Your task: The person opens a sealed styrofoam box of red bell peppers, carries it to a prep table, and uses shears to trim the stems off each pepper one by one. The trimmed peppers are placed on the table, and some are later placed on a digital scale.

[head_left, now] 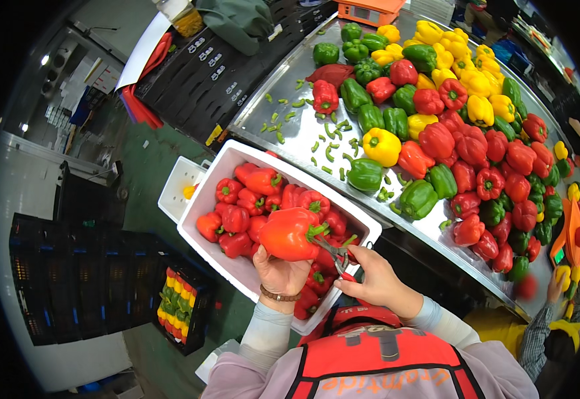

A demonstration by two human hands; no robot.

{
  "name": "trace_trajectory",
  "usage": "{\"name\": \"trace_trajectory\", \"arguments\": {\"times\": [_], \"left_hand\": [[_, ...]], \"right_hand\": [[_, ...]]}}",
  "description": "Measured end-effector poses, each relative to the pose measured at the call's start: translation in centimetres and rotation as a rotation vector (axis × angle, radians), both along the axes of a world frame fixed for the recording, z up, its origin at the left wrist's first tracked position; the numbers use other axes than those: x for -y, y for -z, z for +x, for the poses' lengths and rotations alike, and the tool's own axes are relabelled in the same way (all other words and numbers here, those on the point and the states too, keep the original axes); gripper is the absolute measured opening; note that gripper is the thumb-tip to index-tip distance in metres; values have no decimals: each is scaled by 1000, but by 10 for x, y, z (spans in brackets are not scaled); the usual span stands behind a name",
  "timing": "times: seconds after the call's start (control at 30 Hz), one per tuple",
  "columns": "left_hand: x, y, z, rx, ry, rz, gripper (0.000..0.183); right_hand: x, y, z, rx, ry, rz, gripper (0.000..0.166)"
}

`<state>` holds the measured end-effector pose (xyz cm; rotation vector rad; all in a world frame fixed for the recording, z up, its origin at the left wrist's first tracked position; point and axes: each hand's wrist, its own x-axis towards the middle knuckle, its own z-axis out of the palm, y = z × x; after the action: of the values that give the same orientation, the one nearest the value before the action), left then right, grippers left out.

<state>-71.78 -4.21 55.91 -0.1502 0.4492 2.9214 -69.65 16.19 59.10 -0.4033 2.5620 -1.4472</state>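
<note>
Over a white foam box [209, 152], my left hand [281, 273] supports a large red bell pepper [288, 233] from below. The pepper lies on its side, its green stem [318, 229] pointing right. My right hand [377, 279] grips red-handled pruning snips [339, 259], whose metal jaws meet the pepper beside the stem. Whether the jaws are parted is hard to tell. Many red bell peppers [235, 219] with green stems fill the box beneath.
Loose red, green and yellow bell peppers [437, 142] cover much of the steel table [255, 114], with cut stem pieces [329, 152] scattered about. Black crates [190, 75] stand at upper left. A packed crate of peppers [176, 304] sits lower left. A co-worker's hand [555, 287] holds a yellow pepper at far right.
</note>
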Motion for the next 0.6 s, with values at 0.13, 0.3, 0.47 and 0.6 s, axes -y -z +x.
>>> {"name": "trace_trajectory", "arguments": {"times": [0.13,0.3,0.47,0.6], "left_hand": [[-8,11,0,-29,56,-25,67],[-7,11,-3,-46,154,-148,64],[-25,9,-9,8,208,-144,66],[-54,-10,-46,130,260,-28,67]], "right_hand": [[-3,2,3,126,87,-120,49],[-21,6,8,213,110,-111,41],[-43,16,17,302,191,-212,34],[-78,55,44,398,408,-485,45]]}}
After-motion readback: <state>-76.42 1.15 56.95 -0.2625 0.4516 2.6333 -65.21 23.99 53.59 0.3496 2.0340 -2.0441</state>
